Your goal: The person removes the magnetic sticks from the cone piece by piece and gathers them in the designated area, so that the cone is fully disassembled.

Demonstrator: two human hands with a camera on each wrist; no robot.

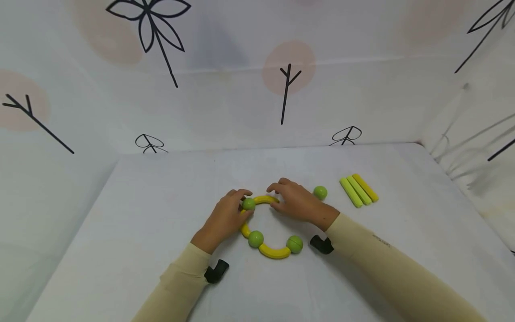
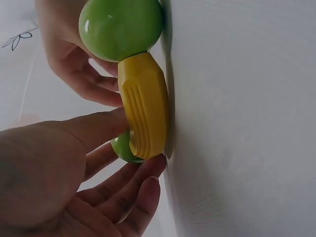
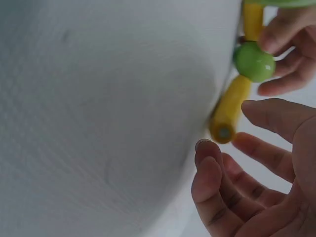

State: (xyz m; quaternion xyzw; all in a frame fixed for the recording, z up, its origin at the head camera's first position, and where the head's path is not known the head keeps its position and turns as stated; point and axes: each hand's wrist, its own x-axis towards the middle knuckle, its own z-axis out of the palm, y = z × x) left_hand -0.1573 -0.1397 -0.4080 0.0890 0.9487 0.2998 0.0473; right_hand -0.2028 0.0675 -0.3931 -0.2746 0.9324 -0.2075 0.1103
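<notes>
Green balls and curved yellow rods join into a partial ring on the table. My left hand [image 1: 225, 219] holds the upper-left green ball [image 1: 248, 204] between thumb and fingers. From it the upper yellow rod [image 1: 265, 199] runs right to a free end, where a small round grey spot shows in the right wrist view. Around that end my right hand [image 1: 299, 201] hovers with loosely bent fingers; whether they touch it is unclear. The left yellow rod [image 1: 244, 230] leads down to a second ball [image 1: 255, 239], then the lower yellow rod [image 1: 275, 253] and a third ball [image 1: 295, 244].
A loose green ball [image 1: 320, 192] lies beyond the right wrist. Farther right, two light-green sticks [image 1: 351, 192] and a yellow stick [image 1: 365, 188] lie side by side. A patterned white cloth [image 1: 225, 107] stands behind the white table [image 1: 132, 232].
</notes>
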